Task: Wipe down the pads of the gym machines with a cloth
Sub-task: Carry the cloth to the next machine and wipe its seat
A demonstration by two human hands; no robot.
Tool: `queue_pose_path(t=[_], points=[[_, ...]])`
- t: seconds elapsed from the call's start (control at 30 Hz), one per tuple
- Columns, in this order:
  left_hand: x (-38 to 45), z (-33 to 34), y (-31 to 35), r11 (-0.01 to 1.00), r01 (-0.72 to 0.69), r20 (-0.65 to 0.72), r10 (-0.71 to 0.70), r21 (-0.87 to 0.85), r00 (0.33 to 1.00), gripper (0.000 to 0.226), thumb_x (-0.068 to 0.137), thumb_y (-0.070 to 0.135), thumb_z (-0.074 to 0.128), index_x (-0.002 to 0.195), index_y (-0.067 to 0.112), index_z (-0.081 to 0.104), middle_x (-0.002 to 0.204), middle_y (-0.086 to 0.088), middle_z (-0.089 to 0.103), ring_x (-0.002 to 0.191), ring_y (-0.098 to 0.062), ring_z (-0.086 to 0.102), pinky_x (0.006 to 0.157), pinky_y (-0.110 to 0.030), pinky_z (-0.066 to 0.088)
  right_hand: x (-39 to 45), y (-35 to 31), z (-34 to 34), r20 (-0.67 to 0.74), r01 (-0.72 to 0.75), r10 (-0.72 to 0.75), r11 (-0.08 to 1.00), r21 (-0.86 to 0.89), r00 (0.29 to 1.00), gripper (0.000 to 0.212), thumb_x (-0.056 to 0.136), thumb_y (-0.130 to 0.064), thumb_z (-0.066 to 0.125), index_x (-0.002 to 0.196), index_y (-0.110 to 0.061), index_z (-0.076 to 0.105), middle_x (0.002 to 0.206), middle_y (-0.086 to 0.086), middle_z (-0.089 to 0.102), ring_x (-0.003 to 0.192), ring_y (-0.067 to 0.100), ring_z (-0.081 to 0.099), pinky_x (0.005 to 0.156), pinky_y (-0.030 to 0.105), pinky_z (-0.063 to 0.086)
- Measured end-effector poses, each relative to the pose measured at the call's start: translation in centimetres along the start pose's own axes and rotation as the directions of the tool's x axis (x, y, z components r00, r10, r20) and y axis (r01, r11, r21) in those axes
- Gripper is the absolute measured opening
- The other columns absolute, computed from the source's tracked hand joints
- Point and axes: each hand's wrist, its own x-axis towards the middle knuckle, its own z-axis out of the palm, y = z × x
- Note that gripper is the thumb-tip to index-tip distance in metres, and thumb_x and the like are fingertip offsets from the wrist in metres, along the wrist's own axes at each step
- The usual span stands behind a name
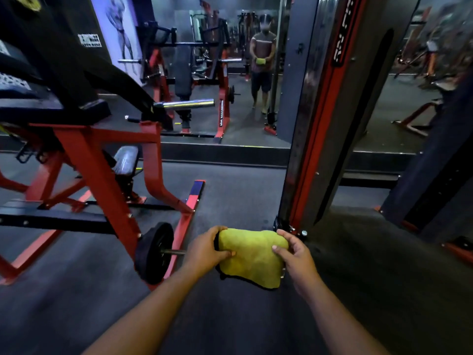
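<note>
While pinched by left hand (207, 248) and right hand (294, 254), yellow cloth (252, 257) folded, long axis left-right.

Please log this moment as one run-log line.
left hand: holds cloth | right hand: holds cloth | pads: not touched
</note>
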Motion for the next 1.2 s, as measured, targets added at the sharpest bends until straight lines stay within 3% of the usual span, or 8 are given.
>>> queue_pose_path(t=[0.17,0.37,0.47,0.6,0.7,0.83,0.97,1.2], points=[[10.1,-0.4,2.2,1.0,0.016,-0.079,-0.016,-0.003,0.997,0.065,0.069,0.039,0.09,0.128,0.032,0.064,0.119,0.002,0.072,0.113,-0.021,0.064,0.095,-0.036,0.051,10.5,-3.4,0.3,0.033,-0.003,0.004,1.0,-0.022,0.999,0.049,0.086,-0.01,0.081,0.131,-0.021,0.065,0.114,0.003,0.07,0.089,0.014,0.069,0.078,0.041,0.059],[23.7,-1.7,2.5,0.971,0.009,-0.074,-0.028,-0.239,0.997,0.058,0.071,0.015,0.09,0.123,0.023,0.065,0.112,0.005,0.068,0.106,-0.015,0.063,0.086,-0.026,0.051,24.1,-6.1,1.9,0.104,0.114,-0.093,0.968,-0.222,0.99,0.091,0.056,-0.039,0.097,0.138,-0.033,0.058,0.131,-0.003,0.062,0.117,0.016,0.063,0.098,0.038,0.057],[30.6,-2.9,1.2,0.924,-0.007,-0.028,-0.004,-0.383,1.0,0.063,0.074,0.009,0.088,0.128,0.025,0.062,0.119,0.006,0.065,0.11,-0.013,0.062,0.092,-0.03,0.056,30.2,-7.1,4.0,0.072,0.112,-0.102,0.98,-0.164,0.992,0.082,0.064,-0.034,0.096,0.137,-0.033,0.059,0.13,-0.004,0.063,0.114,0.016,0.064,0.095,0.037,0.059],[37.4,-4.0,0.8,0.699,0.085,0.098,-0.021,-0.71,0.995,0.051,0.087,0.018,0.08,0.135,0.023,0.06,0.125,0.003,0.068,0.107,-0.011,0.068,0.092,-0.031,0.058,36.6,-8.3,6.8,-0.101,0.071,-0.063,0.994,0.079,0.993,0.028,0.089,-0.015,0.076,0.115,-0.026,0.073,0.122,0.013,0.072,0.104,0.022,0.067,0.093,0.043,0.056],[44.6,-4.7,0.2,0.51,0.255,0.203,-0.155,-0.822,0.967,0.044,0.088,0.045,0.075,0.123,0.019,0.066,0.116,-0.008,0.072,0.096,-0.026,0.066,0.08,-0.041,0.054,42.3,-9.7,9.2,-0.153,0.072,-0.044,0.981,0.182,0.987,0.03,0.09,-0.003,0.071,0.111,-0.024,0.074,0.117,0.016,0.074,0.099,0.025,0.068,0.09,0.042,0.057],[52.2,-4.4,-0.7,0.396,0.452,0.399,-0.212,-0.799,0.892,0.075,0.068,0.067,0.083,0.114,0.008,0.072,0.105,-0.011,0.066,0.093,-0.033,0.06,0.077,-0.044,0.051,48.1,-10.6,10.8,-0.171,0.092,-0.049,0.962,0.255,0.984,0.043,0.09,0.01,0.063,0.12,-0.02,0.065,0.117,0.009,0.072,0.097,0.019,0.067,0.083,0.036,0.057],[60.1,-2.8,-0.8,0.4,0.519,0.493,-0.177,-0.755,0.852,0.048,0.085,0.044,0.077,0.121,0.011,0.074,0.116,-0.014,0.075,0.11,-0.034,0.071,0.098,-0.047,0.056,55.9,-11.0,10.9,-0.147,0.116,-0.08,0.959,0.257,0.986,0.054,0.09,0.016,0.056,0.131,-0.02,0.058,0.121,0.0,0.068,0.102,0.015,0.066,0.087,0.035,0.056],[71.6,-1.9,1.3,0.523,0.287,0.198,-0.22,-0.802,0.955,0.102,0.081,0.009,0.083,0.161,0.022,0.022,0.142,0.004,0.055,0.113,-0.017,0.065,0.104,-0.041,0.052,69.7,-10.7,9.6,-0.105,-0.007,0.038,0.961,0.277,0.994,0.063,0.091,0.018,0.051,0.139,-0.023,0.049,0.114,0.012,0.061,0.087,0.019,0.063,0.08,0.039,0.053]])
